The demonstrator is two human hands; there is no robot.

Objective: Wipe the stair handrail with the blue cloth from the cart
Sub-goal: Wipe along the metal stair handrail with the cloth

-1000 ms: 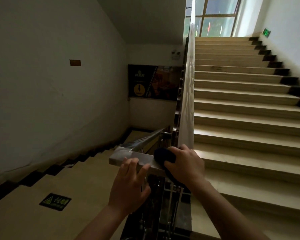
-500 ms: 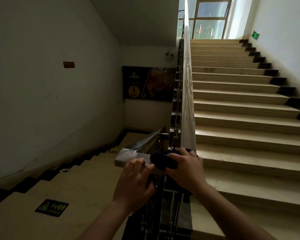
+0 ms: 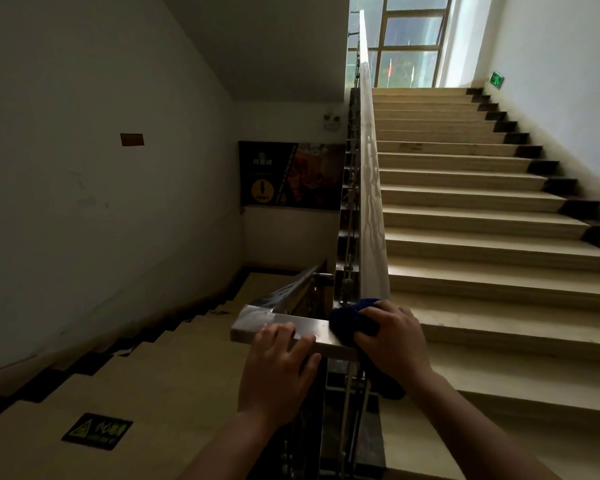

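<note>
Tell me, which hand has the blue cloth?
The right hand has it. Its fingers curl round the blue cloth and press it on the handrail. The left hand holds no cloth and only rests bare on the rail.

Cloth [image 3: 352,322] on handrail [image 3: 369,216], left hand [image 3: 279,370] beside it, stairs [image 3: 482,216] right
</note>
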